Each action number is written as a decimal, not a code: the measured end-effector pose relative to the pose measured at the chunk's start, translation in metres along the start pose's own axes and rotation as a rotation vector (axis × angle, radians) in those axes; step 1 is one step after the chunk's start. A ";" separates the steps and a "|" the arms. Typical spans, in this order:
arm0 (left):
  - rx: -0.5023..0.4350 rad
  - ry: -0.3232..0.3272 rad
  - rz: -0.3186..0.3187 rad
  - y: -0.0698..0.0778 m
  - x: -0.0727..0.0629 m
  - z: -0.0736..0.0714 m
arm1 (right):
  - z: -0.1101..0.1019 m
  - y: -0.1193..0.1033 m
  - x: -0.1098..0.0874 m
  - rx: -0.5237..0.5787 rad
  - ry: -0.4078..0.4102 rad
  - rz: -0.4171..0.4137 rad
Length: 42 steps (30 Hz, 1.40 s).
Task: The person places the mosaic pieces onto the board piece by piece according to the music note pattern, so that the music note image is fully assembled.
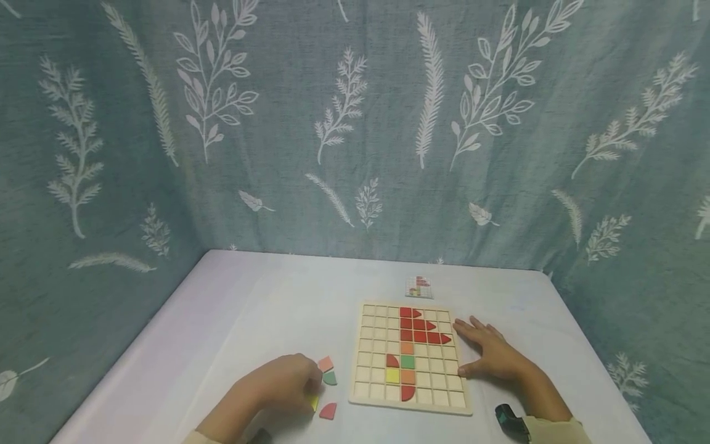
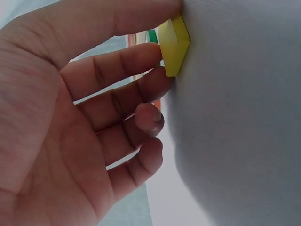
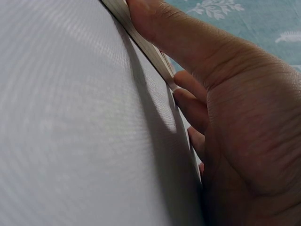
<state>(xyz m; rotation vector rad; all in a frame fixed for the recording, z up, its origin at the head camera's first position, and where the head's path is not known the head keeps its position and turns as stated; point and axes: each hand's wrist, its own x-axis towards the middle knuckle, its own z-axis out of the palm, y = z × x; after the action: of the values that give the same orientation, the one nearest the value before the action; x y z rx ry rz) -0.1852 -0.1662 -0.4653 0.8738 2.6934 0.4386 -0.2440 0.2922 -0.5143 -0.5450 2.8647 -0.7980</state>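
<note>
My left hand [image 1: 285, 383] pinches a yellow tile [image 2: 176, 52] between thumb and fingers, low over the white table; in the head view mostly the tile's edge shows. Just right of this hand lie an orange square tile [image 1: 325, 364], a green quarter-round tile [image 1: 330, 378] and a red quarter-round tile [image 1: 328, 411]. The wooden grid board [image 1: 366, 392] holds red, orange, green and yellow pieces. Along the board's right edge my right hand [image 1: 490, 353] rests with fingers spread; its thumb touches the rim [image 3: 141, 44] in the right wrist view.
A small pattern card [image 1: 418, 287] lies behind the board, showing a coloured figure on a grid. White cloth covers the table [image 1: 266, 308]. A green leaf-patterned curtain [image 1: 355, 148] stands around its back and sides.
</note>
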 end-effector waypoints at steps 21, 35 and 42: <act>0.079 0.033 0.119 0.012 0.034 -0.012 | 0.006 0.004 0.004 -0.003 -0.003 0.038; 0.164 0.039 0.227 0.036 0.065 -0.012 | 0.001 -0.004 0.002 -0.045 -0.036 0.002; 0.146 0.017 0.217 0.043 0.069 -0.013 | 0.000 -0.004 0.003 -0.109 -0.057 -0.012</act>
<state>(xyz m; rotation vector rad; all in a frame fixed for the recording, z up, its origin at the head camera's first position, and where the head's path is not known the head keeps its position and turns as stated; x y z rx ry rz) -0.2211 -0.0936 -0.4492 1.2165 2.6832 0.2975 -0.2451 0.2880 -0.5124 -0.5883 2.8672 -0.6202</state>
